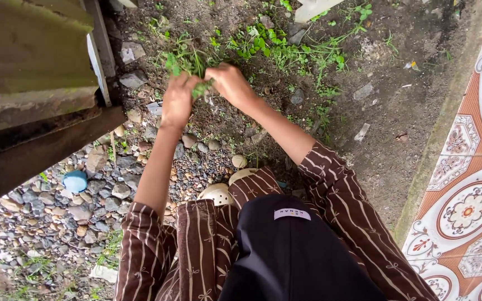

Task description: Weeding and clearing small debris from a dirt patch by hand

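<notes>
Weeds, leafy green bunch, sit between our hands above bare soil beside gravel. Left hand clenches stems; right hand pinches leaves. We judge: hold low near roots, pull steadily upward.

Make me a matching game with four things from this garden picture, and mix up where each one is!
Things:
1. bunch of green weeds
2. round blue lid
3. patterned floor tiles
4. cream-coloured shoe

Places:
A. along the right edge of the picture
B. on the grey pebbles at the left
C. held between the left hand and the right hand
D. peeking out from under the striped brown clothes

Right pairs: 1-C, 2-B, 3-A, 4-D
</notes>
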